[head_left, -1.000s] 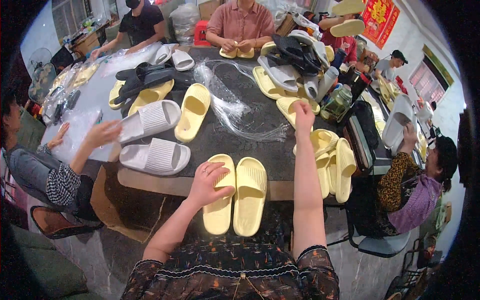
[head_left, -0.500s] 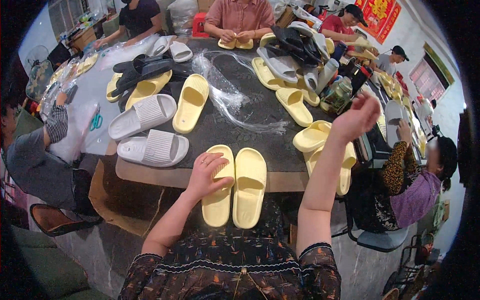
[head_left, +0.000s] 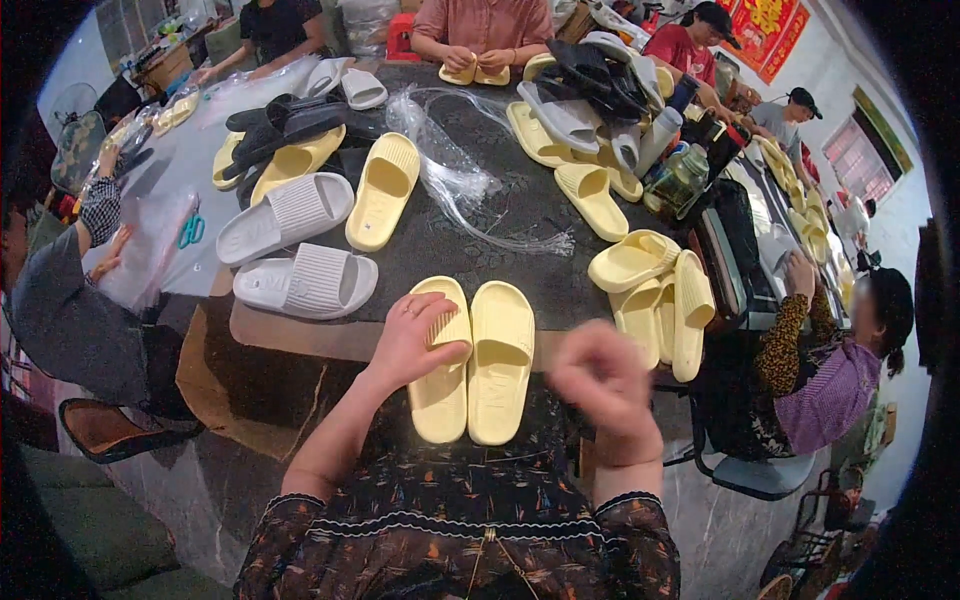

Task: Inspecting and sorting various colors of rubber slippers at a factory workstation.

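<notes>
Two yellow slide slippers lie side by side at the table's near edge, toes away from me and heels jutting over my lap. My left hand (head_left: 412,340) is wrapped over the strap of the left slipper (head_left: 438,412), thumb across its opening. Beside it the right slipper (head_left: 501,388) has no hand on it. My right hand (head_left: 605,385) is in the air just right of the pair, smeared by motion; its fingers look curled, but whether they hold anything is unclear. A bundle of clear plastic strands (head_left: 460,195) lies on the dark table mat beyond.
Grey slippers (head_left: 305,283) and a yellow slipper (head_left: 383,192) lie to the left. Several yellow slippers (head_left: 690,315) sit at the right edge, below a mixed pile (head_left: 590,95) and a glass jar (head_left: 678,182). Teal scissors (head_left: 191,232) lie far left. Co-workers sit around the table.
My right hand has dropped from above the right side of the table down to beside the slipper pair. My left hand keeps its hold on the left slipper.
</notes>
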A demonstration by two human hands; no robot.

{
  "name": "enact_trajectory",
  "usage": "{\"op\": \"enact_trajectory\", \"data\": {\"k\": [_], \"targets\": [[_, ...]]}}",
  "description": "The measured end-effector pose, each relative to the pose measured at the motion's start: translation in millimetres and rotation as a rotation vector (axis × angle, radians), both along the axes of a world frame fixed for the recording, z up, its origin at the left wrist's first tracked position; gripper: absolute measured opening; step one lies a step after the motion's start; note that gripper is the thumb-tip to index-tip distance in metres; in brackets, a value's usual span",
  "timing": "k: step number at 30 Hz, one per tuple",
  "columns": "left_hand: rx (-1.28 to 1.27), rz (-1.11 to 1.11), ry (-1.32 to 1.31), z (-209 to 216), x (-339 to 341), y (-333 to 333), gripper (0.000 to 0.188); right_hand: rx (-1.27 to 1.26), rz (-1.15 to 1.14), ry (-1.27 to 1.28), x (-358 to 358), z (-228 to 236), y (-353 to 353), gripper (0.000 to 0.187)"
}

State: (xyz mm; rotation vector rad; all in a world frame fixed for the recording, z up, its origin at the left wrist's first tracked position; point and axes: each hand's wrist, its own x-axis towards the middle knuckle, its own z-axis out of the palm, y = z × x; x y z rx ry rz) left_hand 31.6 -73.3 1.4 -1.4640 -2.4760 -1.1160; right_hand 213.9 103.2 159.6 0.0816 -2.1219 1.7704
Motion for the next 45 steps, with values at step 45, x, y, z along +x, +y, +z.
{"op": "enact_trajectory", "data": {"k": [45], "targets": [[-0.388,-0.203,-0.47,13,-43,35,0.031,-1.412,0.097,-0.722,-50,-165,-71,0.01]]}}
